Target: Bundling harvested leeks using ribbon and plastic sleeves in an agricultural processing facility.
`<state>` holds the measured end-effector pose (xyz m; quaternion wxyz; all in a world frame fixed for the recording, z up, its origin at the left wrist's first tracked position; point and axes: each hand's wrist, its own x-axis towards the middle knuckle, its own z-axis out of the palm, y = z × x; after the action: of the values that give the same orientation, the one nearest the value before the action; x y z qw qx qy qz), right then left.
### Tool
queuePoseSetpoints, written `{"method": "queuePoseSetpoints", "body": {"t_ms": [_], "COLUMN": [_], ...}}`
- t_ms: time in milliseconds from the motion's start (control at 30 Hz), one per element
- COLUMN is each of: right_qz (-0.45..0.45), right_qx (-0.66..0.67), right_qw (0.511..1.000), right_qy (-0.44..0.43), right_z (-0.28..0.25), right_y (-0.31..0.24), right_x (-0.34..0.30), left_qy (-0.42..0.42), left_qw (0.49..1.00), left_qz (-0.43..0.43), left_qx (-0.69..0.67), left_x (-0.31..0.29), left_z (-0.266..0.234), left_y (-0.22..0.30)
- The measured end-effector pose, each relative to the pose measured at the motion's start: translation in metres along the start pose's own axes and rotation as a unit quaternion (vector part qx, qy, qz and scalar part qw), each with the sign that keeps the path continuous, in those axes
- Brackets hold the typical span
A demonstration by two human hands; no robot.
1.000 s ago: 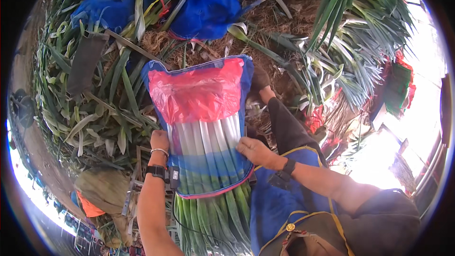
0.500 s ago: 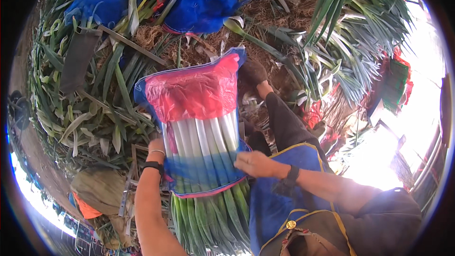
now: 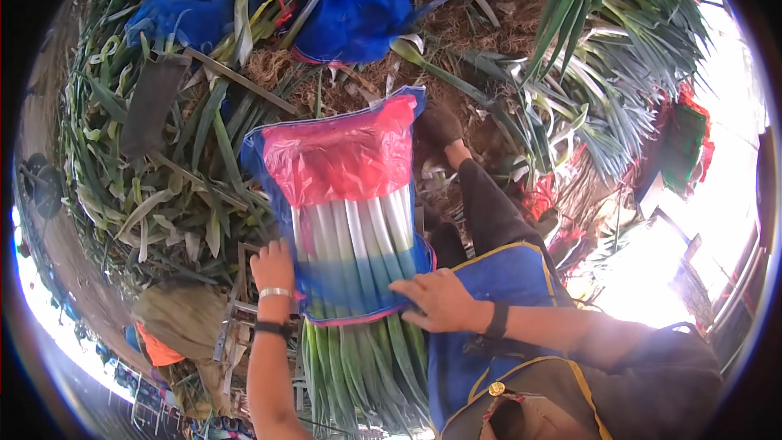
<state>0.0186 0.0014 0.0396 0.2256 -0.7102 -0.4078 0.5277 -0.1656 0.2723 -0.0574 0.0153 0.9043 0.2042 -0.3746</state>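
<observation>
A mesh bag [image 3: 350,297], blue with a pink hem and a pink plastic section, lies over a bundle of leeks in front of me. White stalks [image 3: 354,228] show through its clear middle, and green leaves [image 3: 362,367] stick out below the hem. My left hand [image 3: 273,269] is at the bag's left edge, its fingers bent down and their tips hidden. On the lower right part of the bag rests my right hand [image 3: 440,299], with fingers apart and pointing left across the mesh.
Loose leek leaves [image 3: 138,195] are heaped at left, with a dark flat plate [image 3: 153,106] among them. More leeks [image 3: 603,90] lie at upper right. Blue mesh [image 3: 354,8] sits at the far side. A blue apron [image 3: 505,277] covers my lap.
My right hand has shifted slightly down and left, and its closed fingers have spread. The left hand's fingers now show beside the bag's edge. The view has shifted a little.
</observation>
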Motion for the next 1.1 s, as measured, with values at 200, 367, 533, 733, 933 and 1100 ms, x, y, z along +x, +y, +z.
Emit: {"method": "queuePoseSetpoints", "body": {"t_ms": [200, 367, 533, 733, 933, 1100], "right_qz": [-0.106, -0.149, -0.003, -0.09, -0.053, -0.002], "right_qx": [-0.126, -0.074, -0.004, 0.002, 0.056, 0.132], "right_qw": [0.986, 0.985, 0.988, 0.983, 0.961, 0.948], "right_qy": [0.023, 0.051, -0.151, -0.16, -0.267, -0.291], "right_z": [0.021, 0.032, 0.049, 0.073, 0.043, -0.043], "right_y": [-0.021, -0.025, -0.035, -0.035, -0.033, -0.049], "right_x": [0.014, 0.029, 0.003, -0.029, -0.007, 0.098], "left_qy": [0.042, 0.078, -0.166, -0.093, -0.198, -0.106], "left_qw": [0.932, 0.926, 0.925, 0.93, 0.902, 0.924], "left_qz": [0.188, 0.152, 0.029, 0.049, -0.006, -0.026], "left_qx": [-0.308, -0.337, -0.341, -0.352, -0.384, -0.366], "left_x": [-0.097, -0.11, -0.187, -0.238, -0.223, -0.239], "left_z": [-0.1, -0.061, -0.027, -0.009, -0.051, -0.015], "left_y": [0.057, 0.054, 0.087, 0.107, 0.098, 0.111]}}
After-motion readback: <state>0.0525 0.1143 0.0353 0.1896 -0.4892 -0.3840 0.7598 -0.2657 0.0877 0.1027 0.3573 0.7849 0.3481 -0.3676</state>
